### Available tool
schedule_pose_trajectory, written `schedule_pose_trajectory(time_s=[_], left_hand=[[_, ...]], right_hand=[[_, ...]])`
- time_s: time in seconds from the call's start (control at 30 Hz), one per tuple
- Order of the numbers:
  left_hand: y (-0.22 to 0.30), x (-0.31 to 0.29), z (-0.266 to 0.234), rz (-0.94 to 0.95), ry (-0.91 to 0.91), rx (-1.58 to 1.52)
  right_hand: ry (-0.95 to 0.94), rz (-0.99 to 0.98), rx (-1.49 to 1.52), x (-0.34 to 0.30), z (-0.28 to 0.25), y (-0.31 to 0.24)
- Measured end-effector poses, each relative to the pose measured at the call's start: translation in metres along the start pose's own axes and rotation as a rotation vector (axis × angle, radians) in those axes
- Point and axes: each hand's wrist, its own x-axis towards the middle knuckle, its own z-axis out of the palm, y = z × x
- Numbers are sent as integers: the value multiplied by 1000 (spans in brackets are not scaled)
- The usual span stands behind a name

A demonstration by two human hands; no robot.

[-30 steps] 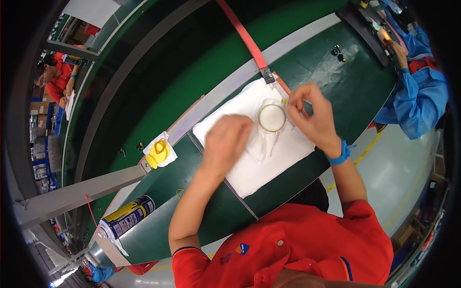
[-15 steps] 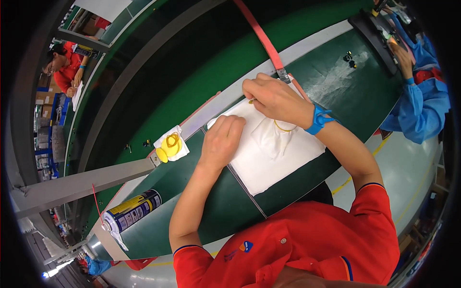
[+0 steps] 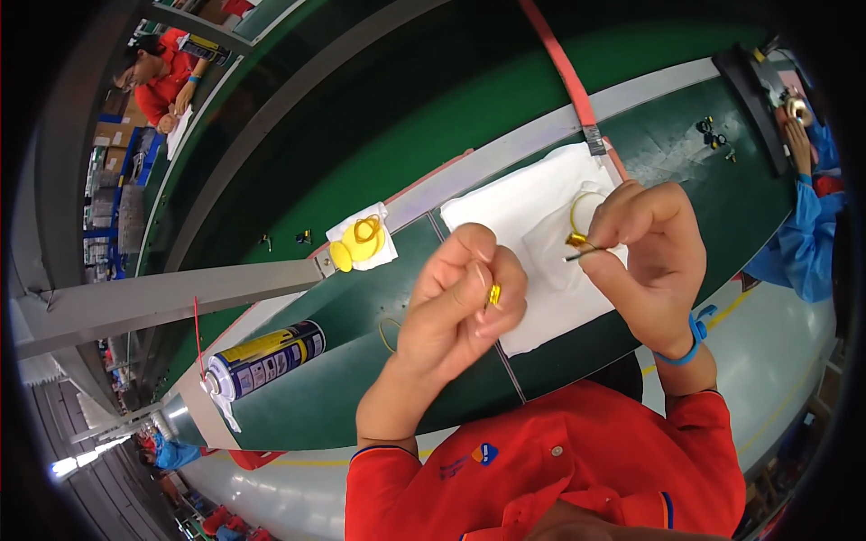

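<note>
My left hand (image 3: 465,302) is closed in a pinch around a small shiny yellow part (image 3: 493,295), raised above the bench. In my right hand (image 3: 654,257), thumb and forefinger grip another small yellow part (image 3: 577,240) with a dark, thin end pointing left. The exact kind of both parts is too small to tell. Beneath the hands lies a folded white cloth (image 3: 496,200). On it, partly behind my right hand, a yellow ring (image 3: 575,209) sits around a bunched white piece. A thin yellowish loop (image 3: 388,335) rests on the green bench beside my left wrist.
A blue and yellow spray can (image 3: 271,359) lies at the left. Yellow discs and bands (image 3: 365,236) rest on a small white cloth near a metal bar (image 3: 180,302). Small black parts (image 3: 711,133) lie far right, near a co-worker's blue sleeve (image 3: 803,252). A red strap (image 3: 564,68) crosses the back.
Both hands have come up off the white cloth and turned, and small yellow parts now show in their fingers. The loop beside my left wrist has come into sight. The view has shifted.
</note>
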Motion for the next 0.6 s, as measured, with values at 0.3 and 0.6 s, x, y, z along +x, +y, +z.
schedule_pose_trajectory(time_s=[0.3, 0.6], left_hand=[[-4, -8, 10, -119, -161, -310], [-4, -12, 11, -92, -116, -290]], right_hand=[[-18, 77, 182, -6, 7, -1], [-23, 94, 207, -7, 11, -3]])
